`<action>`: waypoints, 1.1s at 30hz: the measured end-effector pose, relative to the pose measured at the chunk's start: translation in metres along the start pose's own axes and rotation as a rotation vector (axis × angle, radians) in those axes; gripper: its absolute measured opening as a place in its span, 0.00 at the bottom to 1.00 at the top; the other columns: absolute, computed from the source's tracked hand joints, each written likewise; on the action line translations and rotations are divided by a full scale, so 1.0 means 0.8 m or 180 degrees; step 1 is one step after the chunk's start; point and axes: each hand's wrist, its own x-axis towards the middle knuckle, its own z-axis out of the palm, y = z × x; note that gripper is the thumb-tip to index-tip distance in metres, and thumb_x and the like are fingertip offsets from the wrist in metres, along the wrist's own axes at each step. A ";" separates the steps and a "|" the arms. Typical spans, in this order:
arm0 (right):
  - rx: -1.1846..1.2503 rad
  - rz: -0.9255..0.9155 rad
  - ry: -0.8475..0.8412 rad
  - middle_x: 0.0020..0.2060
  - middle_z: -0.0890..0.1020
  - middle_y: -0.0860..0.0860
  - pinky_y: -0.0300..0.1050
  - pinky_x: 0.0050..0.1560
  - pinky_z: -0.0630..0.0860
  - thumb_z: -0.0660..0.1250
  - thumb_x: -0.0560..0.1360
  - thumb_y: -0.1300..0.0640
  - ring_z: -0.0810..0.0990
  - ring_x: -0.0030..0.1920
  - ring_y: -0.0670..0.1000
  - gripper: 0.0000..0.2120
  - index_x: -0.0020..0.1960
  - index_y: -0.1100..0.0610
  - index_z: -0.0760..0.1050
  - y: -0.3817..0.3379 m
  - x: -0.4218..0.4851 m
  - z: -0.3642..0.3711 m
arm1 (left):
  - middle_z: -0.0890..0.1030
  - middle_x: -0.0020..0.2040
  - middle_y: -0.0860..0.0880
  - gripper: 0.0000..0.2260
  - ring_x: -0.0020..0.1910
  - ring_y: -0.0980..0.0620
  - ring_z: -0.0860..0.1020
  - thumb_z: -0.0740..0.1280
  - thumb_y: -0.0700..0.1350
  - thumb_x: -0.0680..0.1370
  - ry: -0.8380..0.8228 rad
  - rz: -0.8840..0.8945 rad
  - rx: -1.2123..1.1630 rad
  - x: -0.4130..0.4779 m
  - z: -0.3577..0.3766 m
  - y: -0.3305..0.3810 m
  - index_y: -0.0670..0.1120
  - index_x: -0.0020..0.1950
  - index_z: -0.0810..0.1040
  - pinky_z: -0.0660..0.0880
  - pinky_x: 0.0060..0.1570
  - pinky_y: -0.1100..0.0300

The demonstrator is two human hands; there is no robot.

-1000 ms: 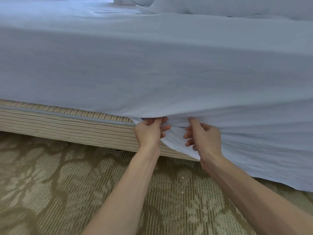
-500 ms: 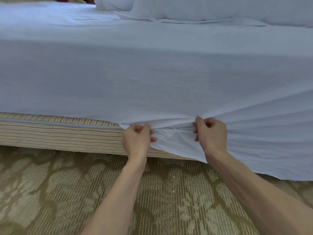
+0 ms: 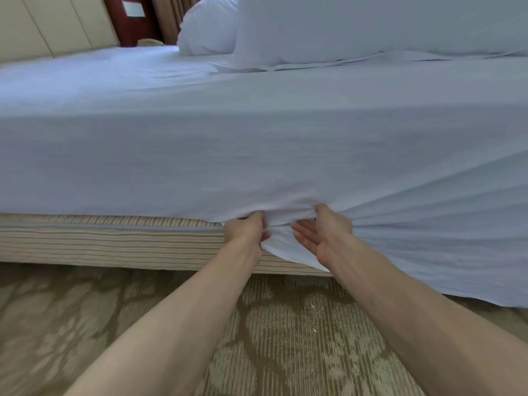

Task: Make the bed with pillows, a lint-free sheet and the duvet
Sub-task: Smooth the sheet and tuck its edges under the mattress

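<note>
Since half a second ago the right hand point(image 3: 323, 238) has let go of its pinch and turned palm-up, the two hands have drawn closer together, and the view has tipped up so that the head of the bed now shows.

Head view: the sheet point(image 3: 257, 144) covers the whole top and side of the bed across the middle of the frame. At left it is tucked in along the seam above the striped bed base point(image 3: 114, 241). From the hands rightward it hangs loose, its hem falling towards the carpet point(image 3: 285, 338) at lower right.

The left hand point(image 3: 247, 230), just left of centre, has its fingers curled round a gathered fold of the sheet at that seam. The right hand is wide: fingers point(image 3: 303, 227) straight and pointing left under the fold, thumb raised into the bunched cloth above.

The seam runs left to right and lies straight beyond both hands. The untucked stretch runs along it to the right, so the right hand is the nearer one to it. I judge the next push goes inward at the seam, then on rightward.

At upper centre a pillow point(image 3: 208, 27) lies on the sheet. Beside it is a larger white bulk point(image 3: 357, 27), pillow or duvet, I cannot tell. A padded headboard point(image 3: 43, 24) fills the upper left.
</note>
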 end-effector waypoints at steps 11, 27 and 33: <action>-0.2042 -0.0906 -0.0198 0.29 0.85 0.51 0.40 0.26 0.72 0.63 0.81 0.58 0.82 0.26 0.49 0.12 0.46 0.64 0.81 0.018 0.013 -0.010 | 0.84 0.30 0.49 0.01 0.25 0.54 0.82 0.70 0.37 0.79 -0.0235 -0.0130 -0.0179 0.018 -0.024 0.009 0.41 0.48 0.79 0.63 0.18 0.67; 0.0097 0.0103 -0.0010 0.49 0.82 0.68 0.52 0.30 0.83 0.58 0.80 0.74 0.83 0.39 0.60 0.12 0.61 0.74 0.73 0.014 0.013 0.034 | 0.86 0.54 0.47 0.18 0.51 0.43 0.84 0.61 0.57 0.77 -0.0344 -0.0587 -0.1780 -0.009 0.001 0.055 0.48 0.59 0.82 0.82 0.55 0.48; 0.0409 0.0247 -0.0367 0.57 0.78 0.63 0.56 0.56 0.80 0.60 0.78 0.64 0.81 0.57 0.63 0.14 0.63 0.64 0.70 -0.006 0.000 0.048 | 0.85 0.57 0.45 0.24 0.56 0.38 0.82 0.57 0.63 0.76 -0.0288 -0.0691 -0.2667 -0.004 -0.006 0.063 0.51 0.61 0.82 0.78 0.60 0.37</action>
